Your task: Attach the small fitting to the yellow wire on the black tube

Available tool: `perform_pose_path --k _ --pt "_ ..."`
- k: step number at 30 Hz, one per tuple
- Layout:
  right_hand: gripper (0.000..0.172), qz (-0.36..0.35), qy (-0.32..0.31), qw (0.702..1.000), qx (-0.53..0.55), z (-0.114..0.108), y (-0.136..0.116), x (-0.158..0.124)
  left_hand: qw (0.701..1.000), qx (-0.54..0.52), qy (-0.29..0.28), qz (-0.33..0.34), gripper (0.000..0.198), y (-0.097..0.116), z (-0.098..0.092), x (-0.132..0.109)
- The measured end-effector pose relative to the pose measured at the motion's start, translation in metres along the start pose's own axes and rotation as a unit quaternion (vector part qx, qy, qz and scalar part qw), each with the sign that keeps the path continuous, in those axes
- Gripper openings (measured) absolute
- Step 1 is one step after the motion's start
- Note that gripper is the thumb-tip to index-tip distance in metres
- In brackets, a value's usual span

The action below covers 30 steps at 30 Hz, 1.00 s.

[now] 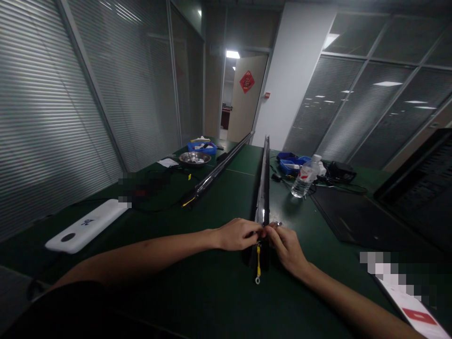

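A long dark metal rail [263,188] runs away from me across the green table, its near end between my two hands. My left hand [238,234] is closed in a pinch at that end, on its left side. From the right, my right hand [287,245] pinches at the same spot, thumb and fingers pressed together. The fingertips of both hands meet, and whatever small part lies between them is hidden. A short yellow wire [259,261] with a ring terminal [257,280] hangs from the rail's near end, just below the fingers.
A second dark rail [219,168] with a yellow wire lies to the left. Beyond it stand a metal bowl [195,158] and a blue tray [202,148]. On the right are a water bottle [305,178], blue bins [291,165] and a black mat [353,219]. A white device [88,226] lies left.
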State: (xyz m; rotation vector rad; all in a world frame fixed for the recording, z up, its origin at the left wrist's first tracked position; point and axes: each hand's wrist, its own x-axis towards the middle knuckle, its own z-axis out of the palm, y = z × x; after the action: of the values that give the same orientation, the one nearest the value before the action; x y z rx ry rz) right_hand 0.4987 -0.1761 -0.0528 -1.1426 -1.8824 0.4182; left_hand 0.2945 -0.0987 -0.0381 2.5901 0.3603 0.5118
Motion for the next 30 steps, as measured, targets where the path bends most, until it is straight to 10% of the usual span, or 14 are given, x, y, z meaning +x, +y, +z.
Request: perform_pose_path --k 30 --pt "0.04 -0.026 0.061 0.997 -0.03 0.0013 -0.0042 -0.0004 1.0 -0.005 -0.009 -0.02 0.012 0.0031 -0.0018 0.001"
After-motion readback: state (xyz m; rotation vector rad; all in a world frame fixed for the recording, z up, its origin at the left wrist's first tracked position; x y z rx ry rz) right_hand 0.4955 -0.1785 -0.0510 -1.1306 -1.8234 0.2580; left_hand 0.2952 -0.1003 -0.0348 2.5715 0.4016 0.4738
